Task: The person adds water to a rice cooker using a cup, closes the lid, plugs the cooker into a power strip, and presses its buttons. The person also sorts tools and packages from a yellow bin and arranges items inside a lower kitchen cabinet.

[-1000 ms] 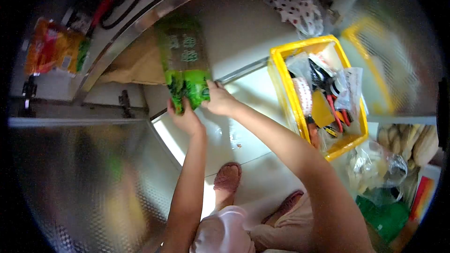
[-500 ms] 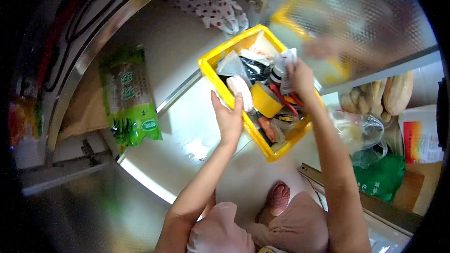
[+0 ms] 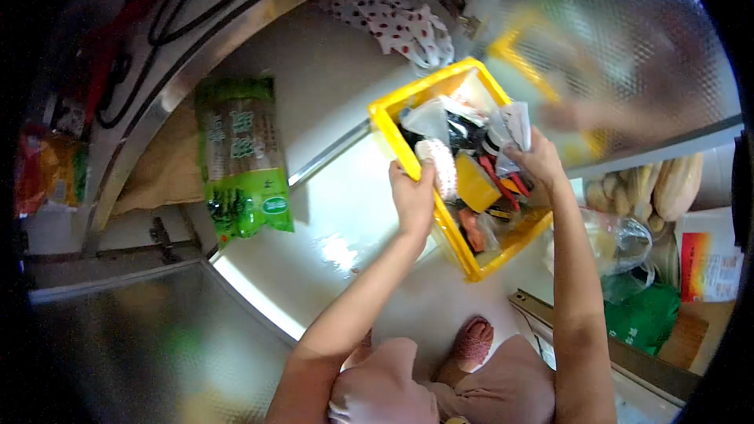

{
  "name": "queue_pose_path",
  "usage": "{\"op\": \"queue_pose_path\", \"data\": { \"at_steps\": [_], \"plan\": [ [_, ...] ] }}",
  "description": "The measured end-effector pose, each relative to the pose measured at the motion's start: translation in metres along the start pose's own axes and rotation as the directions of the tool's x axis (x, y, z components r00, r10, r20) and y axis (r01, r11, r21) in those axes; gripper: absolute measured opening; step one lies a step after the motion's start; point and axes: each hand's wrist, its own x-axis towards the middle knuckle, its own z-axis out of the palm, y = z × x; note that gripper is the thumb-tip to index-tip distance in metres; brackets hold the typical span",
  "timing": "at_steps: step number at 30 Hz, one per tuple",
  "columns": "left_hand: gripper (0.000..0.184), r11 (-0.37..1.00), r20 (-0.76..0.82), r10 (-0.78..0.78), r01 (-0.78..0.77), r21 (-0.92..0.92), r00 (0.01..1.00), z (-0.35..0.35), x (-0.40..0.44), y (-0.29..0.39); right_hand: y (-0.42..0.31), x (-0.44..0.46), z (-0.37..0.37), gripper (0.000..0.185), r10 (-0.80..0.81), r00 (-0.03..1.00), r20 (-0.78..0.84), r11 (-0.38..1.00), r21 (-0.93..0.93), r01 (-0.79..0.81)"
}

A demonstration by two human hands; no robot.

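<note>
A yellow plastic bin (image 3: 510, 254) full of small items is tilted in front of me. My left hand (image 3: 412, 198) grips its near-left rim, with the thumb on the inner side beside a white textured roll (image 3: 437, 169). My right hand (image 3: 540, 159) is closed on a white and clear plastic packet (image 3: 515, 124) at the bin's right side. Inside lie a broad yellow piece (image 3: 476, 182), a red-handled tool (image 3: 499, 179), a black plastic bundle (image 3: 465, 132), a clear bag (image 3: 426, 121) and an orange-red item (image 3: 472, 229). The bin's bottom is mostly hidden.
A green noodle-like packet (image 3: 250, 196) lies on the cupboard shelf at left. Behind the bin is a dotted plastic bag (image 3: 393, 20). A textured glass door (image 3: 620, 39) stands at right, with a green bag (image 3: 646, 318) and long pale vegetables (image 3: 677, 187) beyond it.
In the view, the bin and surroundings have shifted right. My left hand, earlier flatter against the bin's side, now curls around the rim. My right hand still holds the plastic packet.
</note>
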Motion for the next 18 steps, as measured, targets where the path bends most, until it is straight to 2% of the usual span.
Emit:
{"op": "queue_pose_path", "data": {
  "at_steps": [1,2,3,4,5,6,8,9,10,12,14,15,18],
  "plan": [
    [0.044,0.998,-0.029,-0.035,0.037,0.043,0.999,0.001,0.003,0.005,0.001,0.002,-0.001,0.051,0.043,0.991,0.125,0.998,-0.056,-0.036],
    [0.044,0.994,-0.062,-0.072,0.077,0.078,0.995,0.003,0.006,0.009,0.004,0.005,0.0,0.051,0.078,0.986,0.145,0.997,-0.018,-0.076],
    [0.047,0.997,-0.082,0.042,-0.037,0.069,0.996,0.004,0.011,0.001,0.006,0.01,0.002,0.052,0.111,0.979,0.17,0.993,0.017,-0.116],
    [0.058,0.979,-0.114,0.106,-0.084,0.186,0.988,0.005,0.015,0.002,0.01,0.012,0.005,0.053,0.148,0.97,0.195,0.986,0.043,-0.159],
    [0.064,0.961,-0.175,0.135,-0.085,0.264,0.975,0.006,0.022,-0.003,0.016,0.011,0.01,0.052,0.162,0.975,0.153,0.986,-0.058,-0.155],
    [0.071,0.938,-0.232,0.169,-0.084,0.337,0.958,0.006,0.032,-0.011,0.011,0.005,0.008,0.05,0.141,0.982,0.125,0.989,-0.058,-0.134],
    [0.075,0.958,-0.079,0.067,-0.042,0.284,0.995,-0.011,0.033,-0.003,-0.003,-0.025,0.006,0.048,0.111,0.99,0.092,0.993,-0.059,-0.106],
    [0.077,0.963,0.008,0.019,-0.021,0.27,1.0,-0.022,0.032,0.001,-0.016,-0.04,0.002,0.046,0.184,0.979,0.091,0.981,0.042,-0.189],
    [0.07,0.966,0.005,0.023,-0.023,0.257,1.0,-0.027,0.026,0.006,-0.02,-0.043,0.002,0.046,0.156,0.984,0.091,0.988,0.004,-0.157],
    [0.065,0.989,0.06,-0.1,0.093,0.111,0.993,-0.045,0.008,0.023,-0.023,-0.054,0.005,0.045,0.122,0.988,0.1,0.991,-0.071,-0.115],
    [0.062,0.997,-0.049,-0.083,0.082,-0.012,0.995,-0.057,-0.008,0.03,-0.042,-0.063,0.001,0.043,0.067,0.996,0.051,0.995,-0.075,-0.063],
    [0.061,0.997,-0.013,-0.032,0.031,-0.075,0.999,-0.06,-0.018,0.044,-0.055,-0.065,-0.004,0.042,0.049,0.998,0.026,0.996,-0.069,-0.047],
    [0.059,0.971,0.003,-0.098,0.097,-0.217,0.995,-0.066,-0.025,0.082,-0.108,-0.064,-0.036,0.041,-0.053,0.998,0.039,0.991,-0.121,0.058]
  ]
}}
